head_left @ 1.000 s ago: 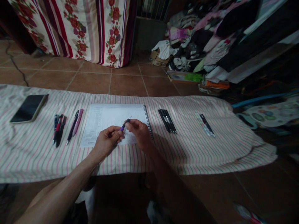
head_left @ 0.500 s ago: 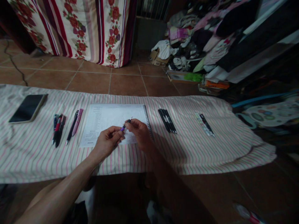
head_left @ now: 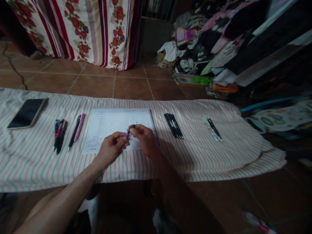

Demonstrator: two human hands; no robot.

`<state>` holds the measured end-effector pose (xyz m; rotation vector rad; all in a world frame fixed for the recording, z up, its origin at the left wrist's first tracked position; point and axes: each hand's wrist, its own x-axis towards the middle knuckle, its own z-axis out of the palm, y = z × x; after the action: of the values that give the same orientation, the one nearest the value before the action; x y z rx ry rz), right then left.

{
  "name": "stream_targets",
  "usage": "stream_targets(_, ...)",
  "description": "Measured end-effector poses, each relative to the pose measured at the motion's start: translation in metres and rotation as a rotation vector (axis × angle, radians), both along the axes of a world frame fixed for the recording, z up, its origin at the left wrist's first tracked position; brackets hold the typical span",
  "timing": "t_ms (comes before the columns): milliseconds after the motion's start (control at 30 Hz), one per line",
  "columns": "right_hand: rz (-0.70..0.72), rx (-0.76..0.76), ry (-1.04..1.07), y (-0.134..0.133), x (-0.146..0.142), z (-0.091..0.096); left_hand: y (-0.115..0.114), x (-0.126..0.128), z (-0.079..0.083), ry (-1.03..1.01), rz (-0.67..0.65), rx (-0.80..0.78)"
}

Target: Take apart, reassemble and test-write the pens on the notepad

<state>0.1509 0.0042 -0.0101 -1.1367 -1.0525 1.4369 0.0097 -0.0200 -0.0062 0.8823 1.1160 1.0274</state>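
Note:
Over the lower part of a spiral notebook (head_left: 117, 118) my two hands meet on one slim pen (head_left: 127, 133), purple at its lower end and black towards its thin tip. My left hand (head_left: 114, 145) pinches the purple barrel between thumb and fingers. The black part near the tip is gripped by the thumb and forefinger of my right hand (head_left: 144, 136). The pen slants, its tip pointing up and to the right. My fingers cover part of it, and whether its pieces are joined cannot be made out.
Left of the notebook lie a pink pen (head_left: 80, 127), a black pen (head_left: 74, 133), a group of several pens (head_left: 59, 135) and a phone (head_left: 28, 113). To the right are several black pens (head_left: 173, 125) and slim items (head_left: 213, 129). A striped cloth (head_left: 195, 162) covers the surface.
Both hands keep their grip on the pen, with only a very slight shift of the fingers. The whole view has moved a little.

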Motion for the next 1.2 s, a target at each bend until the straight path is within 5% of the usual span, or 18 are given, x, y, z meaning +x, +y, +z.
stream_targets(1200,-0.017,0.028,-0.061,0.0006,0.0029,0.0019,-0.0006,0.0016,-0.0008,0.004,-0.002,-0.038)
